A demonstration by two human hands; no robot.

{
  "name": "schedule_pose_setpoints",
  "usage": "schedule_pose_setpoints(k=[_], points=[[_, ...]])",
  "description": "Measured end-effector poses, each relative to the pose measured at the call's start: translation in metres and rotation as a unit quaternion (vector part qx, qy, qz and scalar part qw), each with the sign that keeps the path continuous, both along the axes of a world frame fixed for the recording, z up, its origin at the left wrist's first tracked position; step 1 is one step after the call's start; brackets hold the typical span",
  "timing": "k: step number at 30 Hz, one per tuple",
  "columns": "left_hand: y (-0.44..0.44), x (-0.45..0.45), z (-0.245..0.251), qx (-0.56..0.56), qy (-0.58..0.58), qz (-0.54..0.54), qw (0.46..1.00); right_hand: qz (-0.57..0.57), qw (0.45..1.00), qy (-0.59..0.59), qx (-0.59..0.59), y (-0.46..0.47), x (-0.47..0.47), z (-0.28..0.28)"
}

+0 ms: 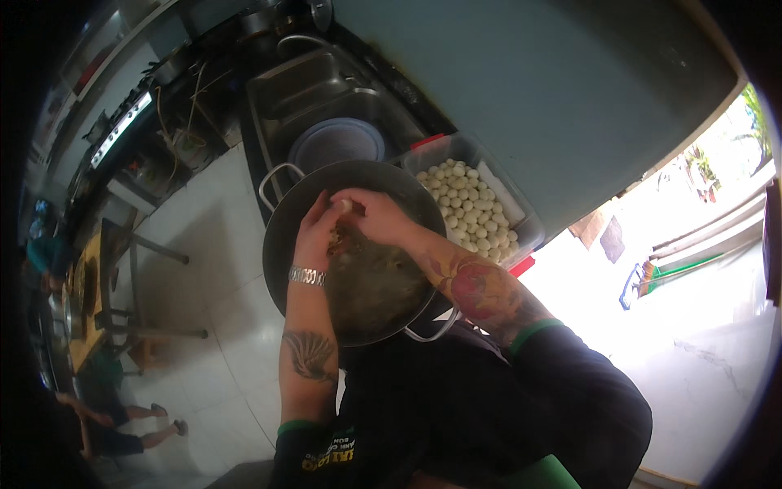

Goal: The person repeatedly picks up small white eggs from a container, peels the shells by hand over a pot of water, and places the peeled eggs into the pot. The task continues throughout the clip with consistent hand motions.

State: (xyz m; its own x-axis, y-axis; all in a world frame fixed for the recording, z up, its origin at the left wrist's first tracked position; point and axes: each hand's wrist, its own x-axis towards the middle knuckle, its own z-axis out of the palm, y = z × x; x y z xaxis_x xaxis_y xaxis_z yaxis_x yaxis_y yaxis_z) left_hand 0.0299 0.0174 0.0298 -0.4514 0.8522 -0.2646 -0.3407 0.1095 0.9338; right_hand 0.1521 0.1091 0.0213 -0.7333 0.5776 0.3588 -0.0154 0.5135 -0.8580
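A large dark metal pot (379, 305) with two loop handles lies before me, murky water inside it. Over the pot, my left hand (316, 229) and my right hand (376, 214) meet at the fingertips around a small pale peeled egg (346, 206). Brown shell bits (345, 239) show just below the fingers. To the right of the pot stands a clear plastic box (533, 227) with red clips, holding many small peeled eggs (467, 205). The egg is partly hidden by my fingers, and how each hand holds it is only partly visible.
Behind the pot is a double steel sink (293, 82) with a round bluish lid or basin (336, 143) in it. A stove (121, 131) and a table (88, 287) stand to the left, where other people are near. A green-handled broom (678, 269) lies at the far right.
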Motion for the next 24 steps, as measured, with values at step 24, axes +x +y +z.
schedule_pose_setpoints(k=[24], points=[[-0.001,-0.003,-0.005,0.015,0.157,0.015,0.987,-0.059,0.976,0.040,-0.207,0.005,-0.004,-0.003]])
